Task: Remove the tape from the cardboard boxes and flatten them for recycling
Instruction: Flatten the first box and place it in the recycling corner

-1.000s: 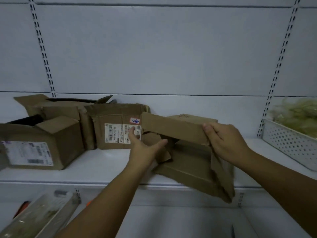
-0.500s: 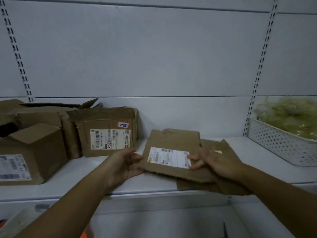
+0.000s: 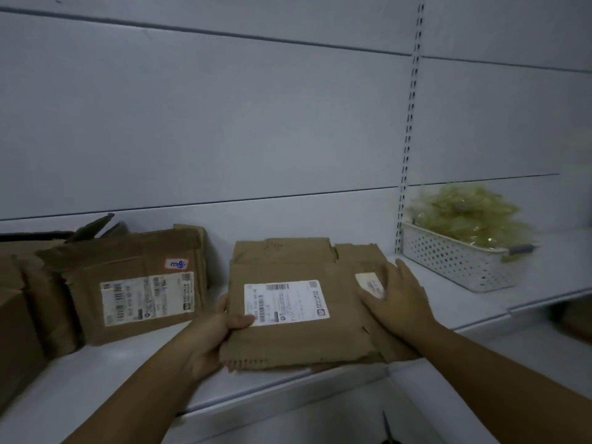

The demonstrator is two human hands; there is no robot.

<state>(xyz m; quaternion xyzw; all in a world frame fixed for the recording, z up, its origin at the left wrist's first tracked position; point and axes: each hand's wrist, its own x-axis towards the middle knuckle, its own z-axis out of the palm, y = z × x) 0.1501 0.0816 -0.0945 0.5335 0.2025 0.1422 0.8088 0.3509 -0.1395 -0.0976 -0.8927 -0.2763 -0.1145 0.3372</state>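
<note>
— What do the hands do at this moment?

— The left hand (image 3: 214, 331) grips the flattened box (image 3: 301, 334) at its left edge. The thumb lies on top, touching the corner of the white shipping label (image 3: 286, 302), and the other fingers are under the cardboard. The right hand (image 3: 398, 298) is open and lies flat, palm down, on the right part of the same cardboard. Its fingers are spread, and they partly cover a smaller label (image 3: 370, 283).

— And where is this flattened box?

— It lies between the two hands, on the white shelf (image 3: 121, 373), with the near edge close to the front lip of the shelf. It seems to be on top of other flat cardboard, because brown layers show under it and behind it. How many pieces there are, I cannot tell.

— What is beside the hands?

— To the left of the left hand a closed box (image 3: 134, 280) stands on the shelf, with a big label and a small sticker. More boxes (image 3: 19, 315) are further left, partly out of view. To the right of the right hand, well apart, there is a white perforated basket (image 3: 455, 261) with something pale yellow-green inside, but it is too blurred to name.
</note>
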